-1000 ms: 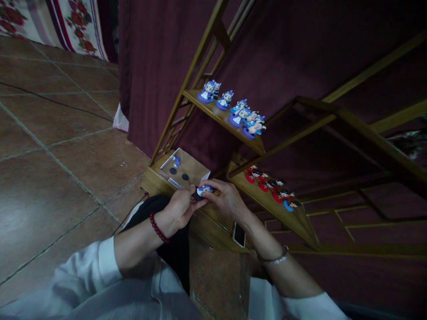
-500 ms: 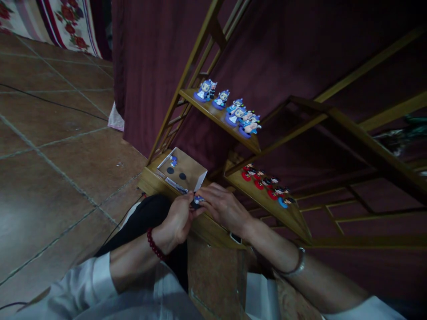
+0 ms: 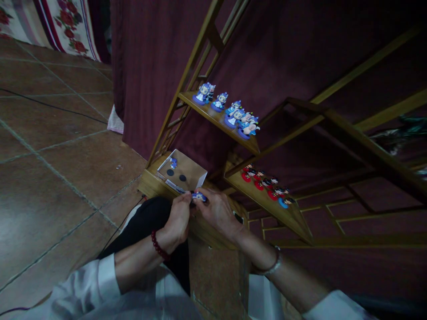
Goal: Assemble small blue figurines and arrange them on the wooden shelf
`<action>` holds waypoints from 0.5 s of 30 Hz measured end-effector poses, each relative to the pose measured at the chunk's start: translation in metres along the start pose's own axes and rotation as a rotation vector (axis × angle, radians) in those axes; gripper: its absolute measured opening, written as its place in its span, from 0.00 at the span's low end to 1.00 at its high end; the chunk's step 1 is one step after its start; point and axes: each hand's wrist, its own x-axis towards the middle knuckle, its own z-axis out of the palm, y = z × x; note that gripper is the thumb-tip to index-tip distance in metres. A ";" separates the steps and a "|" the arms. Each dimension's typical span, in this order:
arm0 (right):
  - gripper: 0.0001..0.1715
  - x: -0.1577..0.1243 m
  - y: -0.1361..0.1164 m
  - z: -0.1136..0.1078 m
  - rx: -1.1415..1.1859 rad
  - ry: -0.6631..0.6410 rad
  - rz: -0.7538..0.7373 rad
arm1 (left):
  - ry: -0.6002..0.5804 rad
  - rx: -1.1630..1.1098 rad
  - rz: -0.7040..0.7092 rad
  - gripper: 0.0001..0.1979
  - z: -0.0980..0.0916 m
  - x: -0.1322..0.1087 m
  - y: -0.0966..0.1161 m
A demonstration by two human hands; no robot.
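My left hand [image 3: 180, 215] and my right hand [image 3: 216, 210] meet just in front of an open cardboard box [image 3: 198, 171]. Between the right fingertips is a small blue-and-white figurine [image 3: 199, 196], lying sideways. The left fingers are pinched on a dark disc-like base [image 3: 192, 202], mostly hidden by the hands; whether it is joined to the figurine I cannot tell. Inside the box lie another small blue figurine [image 3: 173, 163] and two black round bases, one on the left [image 3: 170, 172] and one on the right [image 3: 182, 178].
An upper wooden shelf [image 3: 213, 116] carries several blue-and-white figurines [image 3: 237, 116]. On a lower shelf [image 3: 287, 222] stand several red-based figurines [image 3: 263, 183]. A dark flat object [image 3: 238, 218] lies right of my hands. A white box-like object [image 3: 263, 295] is below my right forearm.
My right hand has turned and drawn slightly back, and the figurine in its fingers now shows more clearly. The dark base is now more covered. My left hand has shifted little.
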 end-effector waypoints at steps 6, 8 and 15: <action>0.09 0.006 -0.008 0.011 0.074 0.010 0.169 | 0.048 0.034 0.056 0.09 -0.006 0.010 -0.001; 0.09 0.008 -0.008 0.016 0.090 0.016 0.210 | 0.039 0.057 0.069 0.09 -0.008 0.011 0.000; 0.09 0.011 -0.005 0.023 0.081 0.007 0.127 | 0.020 0.084 0.090 0.08 -0.011 0.010 0.004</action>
